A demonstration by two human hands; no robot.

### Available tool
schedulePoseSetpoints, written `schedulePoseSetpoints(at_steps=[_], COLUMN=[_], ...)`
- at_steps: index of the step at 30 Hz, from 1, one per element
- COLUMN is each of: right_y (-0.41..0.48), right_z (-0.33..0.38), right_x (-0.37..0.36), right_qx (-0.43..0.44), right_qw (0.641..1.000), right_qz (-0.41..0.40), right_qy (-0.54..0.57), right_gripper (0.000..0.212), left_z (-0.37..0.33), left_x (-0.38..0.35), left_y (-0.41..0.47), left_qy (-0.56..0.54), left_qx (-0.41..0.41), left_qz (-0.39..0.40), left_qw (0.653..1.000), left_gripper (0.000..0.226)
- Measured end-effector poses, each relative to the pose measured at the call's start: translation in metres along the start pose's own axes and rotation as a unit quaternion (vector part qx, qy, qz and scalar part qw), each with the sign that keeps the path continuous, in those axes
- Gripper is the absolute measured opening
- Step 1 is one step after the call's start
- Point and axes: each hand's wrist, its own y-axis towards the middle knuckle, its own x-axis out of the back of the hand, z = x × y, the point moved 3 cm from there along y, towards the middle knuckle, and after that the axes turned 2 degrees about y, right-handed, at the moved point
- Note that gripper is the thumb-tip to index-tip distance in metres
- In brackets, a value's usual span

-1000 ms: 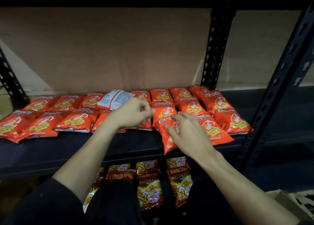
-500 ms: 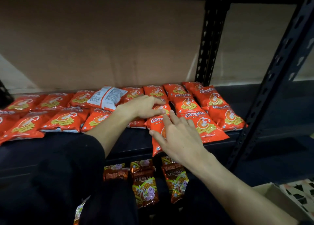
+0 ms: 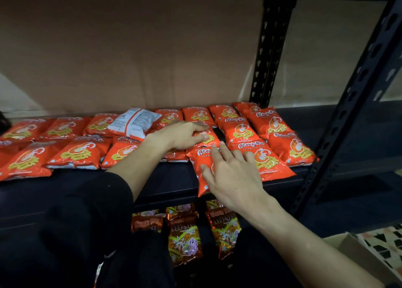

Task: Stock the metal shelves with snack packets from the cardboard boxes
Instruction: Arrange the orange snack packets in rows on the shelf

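Rows of orange prawn-cracker packets (image 3: 78, 154) lie flat on the dark metal shelf (image 3: 165, 181). One packet (image 3: 136, 122) lies white back up on the rear row. My left hand (image 3: 185, 135) rests with straight fingers on an orange packet (image 3: 210, 138) in the middle column. My right hand (image 3: 232, 174) lies flat, fingers spread, on the front packet (image 3: 201, 159), which sticks out over the shelf's front edge. Neither hand curls round a packet.
Brown snack packets (image 3: 185, 237) lie on the lower shelf. Black perforated uprights stand at the back (image 3: 269, 48) and front right (image 3: 352, 105). A cardboard sheet (image 3: 130, 48) backs the shelf. An open cardboard box (image 3: 352, 253) sits at the lower right.
My left hand went from curled to flat and slid right onto the middle packet. My right hand moved slightly along the front packet, still flat. The view shifted a little right.
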Motion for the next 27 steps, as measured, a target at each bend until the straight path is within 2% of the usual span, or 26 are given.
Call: schedulePoseSetpoints(at_steps=[7,12,16,20,23,27], right_y=[0.001,0.006,0.009,0.01,0.01,0.01], right_z=[-0.006,-0.001,-0.002,-0.002,-0.004,-0.006], right_x=[0.004,-0.001,-0.001,-0.002,-0.002,-0.001], right_qx=[-0.029,-0.01,-0.008,-0.003,-0.005,-0.014], right_qw=[1.0,1.0,1.0,1.0,1.0,0.999], right_qz=[-0.004,0.002,0.004,0.012,0.017,0.021], right_qy=[-0.005,-0.016,-0.016,-0.011,-0.003,0.028], right_gripper=[0.067,0.072,0.08,0.08,0.08,0.08], left_z=[0.006,0.006,0.003,0.001,0.001,0.007], left_x=[-0.008,-0.01,-0.002,0.004,0.006,0.017], left_y=[0.004,0.001,-0.011,-0.034,-0.049,-0.066], left_qy=[0.005,-0.015,-0.071,-0.079,-0.083,-0.092], left_qx=[-0.001,-0.004,-0.017,-0.058,-0.062,-0.028], left_qz=[0.001,-0.013,-0.084,-0.161,-0.186,-0.208], left_qw=[1.0,1.0,0.994,0.982,0.977,0.973], left_gripper=[0.058,0.057,0.053,0.034,0.029,0.03])
